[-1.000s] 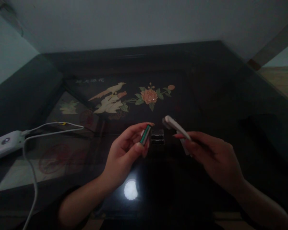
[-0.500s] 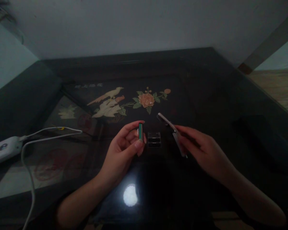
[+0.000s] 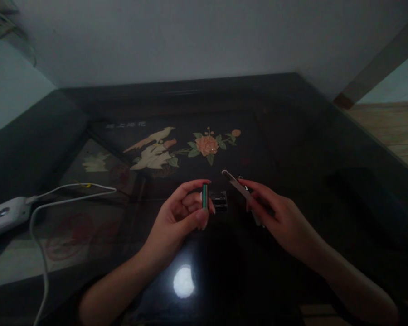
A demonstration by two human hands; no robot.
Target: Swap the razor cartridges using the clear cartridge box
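We hold the green razor cartridge (image 3: 205,196) upright, pinched in the fingers of the left hand (image 3: 180,217); the right hand (image 3: 279,217) is closed around the razor handle (image 3: 240,189), head end pointing far-left. The two parts sit near each other but apart, so joining is not yet done. A small dark cartridge holder (image 3: 219,201) lies on the tabletop (image 3: 292,136) between them. Open room extends right and far; a white cable (image 3: 44,213) lies well left.

Glossy glass-topped table (image 3: 292,136); shiny metal handle (image 3: 236,183); white plastic charger (image 3: 3,216).
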